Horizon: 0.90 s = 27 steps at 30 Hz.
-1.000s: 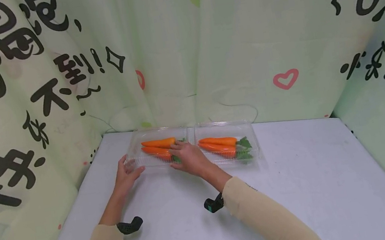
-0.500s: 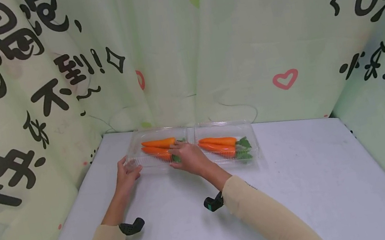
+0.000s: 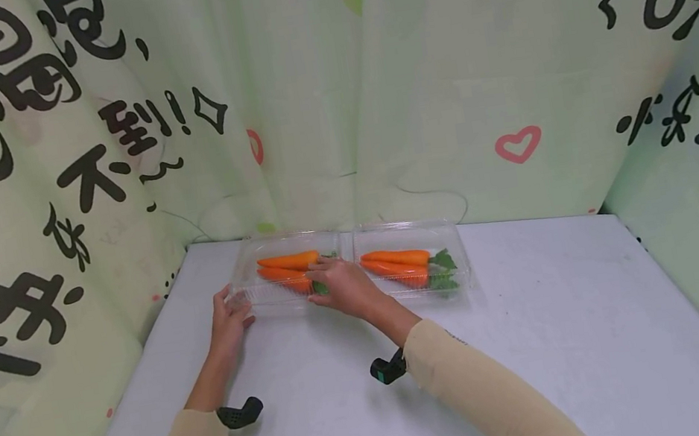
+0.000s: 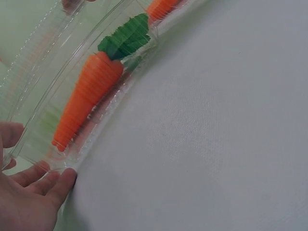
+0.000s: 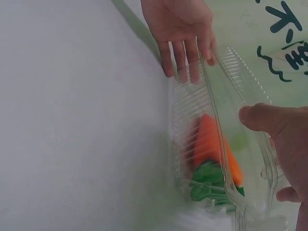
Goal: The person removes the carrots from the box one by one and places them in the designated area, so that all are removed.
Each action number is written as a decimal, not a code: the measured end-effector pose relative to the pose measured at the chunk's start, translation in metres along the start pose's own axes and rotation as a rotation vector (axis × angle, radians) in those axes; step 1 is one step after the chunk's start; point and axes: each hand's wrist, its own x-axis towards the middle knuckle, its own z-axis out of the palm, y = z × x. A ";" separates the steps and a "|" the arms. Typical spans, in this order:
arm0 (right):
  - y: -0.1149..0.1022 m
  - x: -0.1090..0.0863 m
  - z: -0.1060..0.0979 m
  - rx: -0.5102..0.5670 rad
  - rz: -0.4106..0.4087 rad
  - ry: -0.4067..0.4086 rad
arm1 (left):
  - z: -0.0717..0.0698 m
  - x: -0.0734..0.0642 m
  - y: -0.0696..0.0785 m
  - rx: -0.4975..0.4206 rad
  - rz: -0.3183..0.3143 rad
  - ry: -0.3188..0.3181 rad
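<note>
At the back of the table, a clear plastic box (image 3: 273, 297) holds orange carrots (image 3: 287, 261) with green leaves. One carrot (image 4: 91, 96) shows large through the ribbed wall in the left wrist view. My left hand (image 3: 228, 326) touches the box's left end, its fingers extended against the end wall in the right wrist view. My right hand (image 3: 348, 287) rests over the box's right part and covers some of the leaves; its thumb (image 5: 260, 118) lies along the upper rim. Whether the lid is fully fastened I cannot tell.
Close on the right stands a second clear box (image 3: 462, 273) with carrots (image 3: 397, 267) and leaves. Behind both boxes hangs a pale green printed curtain (image 3: 417, 125), which also encloses the sides. White table surface (image 3: 564, 336) extends to the front and right.
My left thumb has drawn in from the box's front toward its left end, and the left wrist has shifted slightly. The right hand and both boxes stay put.
</note>
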 end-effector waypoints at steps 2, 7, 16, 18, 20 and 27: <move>0.000 0.000 -0.001 -0.001 0.001 -0.002 | 0.000 0.000 0.000 -0.007 0.002 0.004; 0.001 0.000 -0.001 -0.006 0.000 -0.011 | 0.001 -0.001 0.000 -0.002 0.011 0.007; 0.002 -0.001 -0.001 -0.012 -0.001 -0.012 | 0.001 -0.002 -0.001 -0.002 0.009 0.018; 0.002 -0.002 0.000 -0.019 -0.005 -0.010 | 0.000 -0.002 -0.001 -0.008 0.002 0.020; 0.002 -0.002 0.000 -0.016 -0.008 -0.011 | -0.001 -0.002 -0.001 -0.020 -0.003 0.020; 0.000 -0.004 0.001 0.000 -0.007 -0.034 | -0.002 -0.002 -0.002 -0.026 -0.016 0.010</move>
